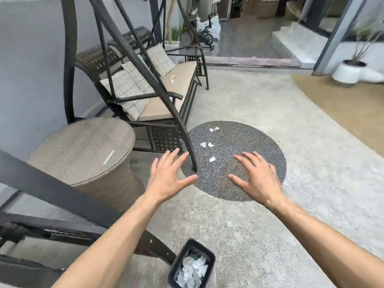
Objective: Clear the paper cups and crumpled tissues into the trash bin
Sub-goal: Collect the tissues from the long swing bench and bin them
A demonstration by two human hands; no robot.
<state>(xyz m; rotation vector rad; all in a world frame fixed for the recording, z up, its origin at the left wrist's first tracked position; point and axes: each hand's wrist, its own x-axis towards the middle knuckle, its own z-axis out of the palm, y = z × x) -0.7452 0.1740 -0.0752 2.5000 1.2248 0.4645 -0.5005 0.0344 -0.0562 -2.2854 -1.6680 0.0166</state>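
Both hands empty and spread above the round mat, with tissue scraps left to gather.

The left hand (pixel 168 179) and right hand (pixel 257 179) hang with fingers apart, holding nothing; crumpled tissues (pixel 207 144) lie scattered on the round mat (pixel 259 142), with more on the swing seat (pixel 178 80), while the trash bin (pixel 192 265) sits near the feet, already part full. The scraps look light and soft (likely to drift), so a fingertip pinch at the middle of each wad should serve. No paper cups show.
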